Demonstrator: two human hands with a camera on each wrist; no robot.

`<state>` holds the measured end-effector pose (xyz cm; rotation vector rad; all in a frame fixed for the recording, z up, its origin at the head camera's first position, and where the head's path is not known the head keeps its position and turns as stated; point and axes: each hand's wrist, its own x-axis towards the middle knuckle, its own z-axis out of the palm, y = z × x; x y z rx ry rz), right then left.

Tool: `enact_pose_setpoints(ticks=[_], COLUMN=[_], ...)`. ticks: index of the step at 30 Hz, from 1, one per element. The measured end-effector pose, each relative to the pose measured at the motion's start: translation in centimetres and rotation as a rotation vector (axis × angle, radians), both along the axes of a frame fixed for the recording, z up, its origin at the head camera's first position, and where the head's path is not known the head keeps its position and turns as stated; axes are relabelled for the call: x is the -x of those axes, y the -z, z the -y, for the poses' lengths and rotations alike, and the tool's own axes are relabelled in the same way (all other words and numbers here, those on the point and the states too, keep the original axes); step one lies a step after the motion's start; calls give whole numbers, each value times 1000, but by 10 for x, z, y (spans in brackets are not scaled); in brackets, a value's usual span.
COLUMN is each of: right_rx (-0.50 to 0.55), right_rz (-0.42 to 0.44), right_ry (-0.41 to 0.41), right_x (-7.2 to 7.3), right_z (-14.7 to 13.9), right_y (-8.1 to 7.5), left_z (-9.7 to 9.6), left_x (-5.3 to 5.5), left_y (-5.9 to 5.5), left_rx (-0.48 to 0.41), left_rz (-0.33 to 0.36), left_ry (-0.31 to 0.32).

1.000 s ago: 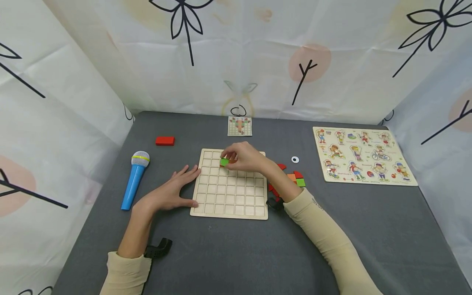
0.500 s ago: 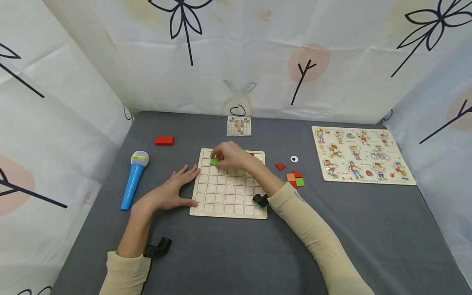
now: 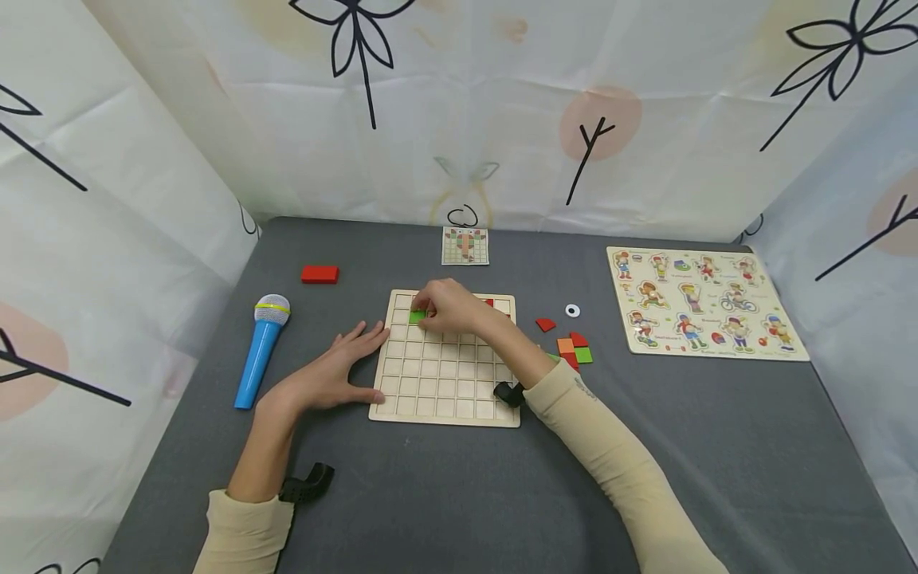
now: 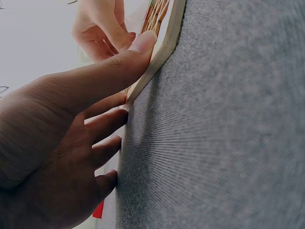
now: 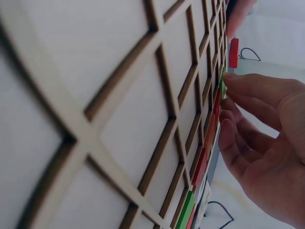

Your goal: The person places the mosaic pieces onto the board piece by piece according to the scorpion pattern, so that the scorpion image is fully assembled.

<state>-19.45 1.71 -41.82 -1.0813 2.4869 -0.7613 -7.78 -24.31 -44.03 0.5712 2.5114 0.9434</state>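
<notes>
The right hand (image 3: 448, 307) pinches a green tile (image 3: 417, 317) between thumb and fingertips, low over the grid board (image 3: 437, 388), just in from its far left corner. From the right wrist, I see red and orange tiles (image 5: 209, 131) lined up along the board's far side, next to those fingers. The right sleeve (image 3: 602, 438) slants in above the tabletop (image 3: 402, 502), and the forearm covers part of the board's right edge. The left hand (image 3: 333, 367) lies spread, its thumb on the board's left edge close to the near corner, its fingertips touching that same edge further up. Just right of the board sits a loose cluster of red, orange and green pieces (image 3: 565, 345), with a white ring-shaped piece (image 3: 571, 311) behind. A patterned card (image 3: 464, 245) stands a little beyond the board's far edge. Leftward, a strip of grey cloth separates the left hand from a blue microphone (image 3: 261, 355), a red block (image 3: 319, 274) beyond it. Rightward, a wider gap runs to the picture board (image 3: 706, 303); a broad stretch of tabletop lies nearer the person.
</notes>
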Motion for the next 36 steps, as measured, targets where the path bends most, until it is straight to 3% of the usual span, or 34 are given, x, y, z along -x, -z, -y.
enact_pose_setpoints(ticks=[6,12,23,36], right_rx=[17,67,122,106], right_rz=[-7,9,-27,-39], right_ry=[5,41,117,197], right_x=[-8,-15,-26,-42], right_z=[-10,-30,-83,-149], right_y=[-7,-12,-6,-6], left_z=[1,-1,-2,-2], left_x=[1,1,1,2], left_y=[4,0,1,2], left_rx=[-7,4,37,85], left_rz=[-2,5,12,28], left_ry=[5,-1,-17,-29])
